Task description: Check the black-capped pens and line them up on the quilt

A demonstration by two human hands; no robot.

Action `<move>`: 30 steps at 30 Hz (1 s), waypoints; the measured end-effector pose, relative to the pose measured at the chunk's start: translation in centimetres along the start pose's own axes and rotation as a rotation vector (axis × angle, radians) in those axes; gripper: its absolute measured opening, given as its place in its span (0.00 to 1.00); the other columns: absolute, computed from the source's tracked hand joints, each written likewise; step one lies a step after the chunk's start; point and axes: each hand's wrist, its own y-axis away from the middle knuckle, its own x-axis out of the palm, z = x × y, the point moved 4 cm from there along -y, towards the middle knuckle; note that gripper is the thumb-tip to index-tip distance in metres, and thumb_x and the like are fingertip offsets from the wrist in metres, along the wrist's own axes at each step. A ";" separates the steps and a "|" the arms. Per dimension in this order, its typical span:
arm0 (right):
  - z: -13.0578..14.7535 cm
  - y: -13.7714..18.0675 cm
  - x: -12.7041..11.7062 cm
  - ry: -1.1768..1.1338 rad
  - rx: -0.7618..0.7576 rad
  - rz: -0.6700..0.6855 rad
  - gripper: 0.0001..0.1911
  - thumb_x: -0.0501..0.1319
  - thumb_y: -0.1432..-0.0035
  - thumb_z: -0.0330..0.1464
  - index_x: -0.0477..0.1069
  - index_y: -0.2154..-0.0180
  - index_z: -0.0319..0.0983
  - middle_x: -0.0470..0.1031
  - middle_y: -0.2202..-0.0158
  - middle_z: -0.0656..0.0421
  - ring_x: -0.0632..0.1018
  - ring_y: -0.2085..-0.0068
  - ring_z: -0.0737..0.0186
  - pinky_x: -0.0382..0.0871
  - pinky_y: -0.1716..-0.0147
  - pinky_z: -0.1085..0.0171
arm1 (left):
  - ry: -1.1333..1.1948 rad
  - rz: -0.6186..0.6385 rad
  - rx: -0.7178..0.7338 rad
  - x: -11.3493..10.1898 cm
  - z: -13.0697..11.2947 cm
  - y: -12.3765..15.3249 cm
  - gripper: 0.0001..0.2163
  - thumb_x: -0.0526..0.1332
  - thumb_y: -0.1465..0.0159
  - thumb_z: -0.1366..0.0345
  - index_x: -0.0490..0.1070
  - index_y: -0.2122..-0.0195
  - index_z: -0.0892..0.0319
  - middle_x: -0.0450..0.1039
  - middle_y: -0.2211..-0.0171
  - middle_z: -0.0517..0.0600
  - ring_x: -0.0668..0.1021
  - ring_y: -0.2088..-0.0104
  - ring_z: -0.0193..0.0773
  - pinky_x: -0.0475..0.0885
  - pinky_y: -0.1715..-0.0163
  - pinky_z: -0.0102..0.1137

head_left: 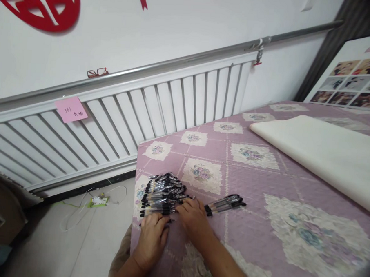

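A pile of black-capped clear pens (pixel 162 192) lies on the bed's near left corner, most of them side by side. My left hand (pixel 151 237) is at the pile's front edge, its fingers closed over a pen (pixel 170 221) whose ends show on either side. Against the pile's right side, my right hand (pixel 193 220) has its fingers curled down; what they grip is hidden under them. Just right of that hand lies a smaller group of pens (pixel 226 203), apart from the pile.
A purple floral bedspread (pixel 214 178) covers the bed. Folded cream cloth (pixel 319 148) lies at the right. Behind stands a white radiator (pixel 137 112) with a pink note (pixel 71 109); glasses (pixel 97 72) rest on its pipe. A power strip (pixel 99 201) with cables is on the floor.
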 end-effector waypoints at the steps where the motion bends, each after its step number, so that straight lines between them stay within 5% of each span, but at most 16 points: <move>1: -0.1 0.0 -0.1 0.007 0.020 -0.013 0.10 0.54 0.39 0.28 0.71 0.59 0.45 0.75 0.61 0.59 0.68 0.51 0.58 0.44 0.44 0.51 | 0.001 -0.001 -0.006 0.0 0.0 0.0 0.13 0.55 0.39 0.69 0.69 0.53 0.53 0.69 0.58 0.53 0.70 0.57 0.46 0.63 0.57 0.41; 30: 0.5 0.4 0.1 0.141 0.003 -0.017 0.17 0.57 0.41 0.27 0.68 0.51 0.45 0.74 0.64 0.56 0.68 0.55 0.55 0.45 0.46 0.45 | 0.029 0.062 -0.022 0.3 0.1 -0.2 0.08 0.56 0.39 0.70 0.72 0.62 0.53 0.69 0.63 0.50 0.69 0.60 0.44 0.61 0.59 0.39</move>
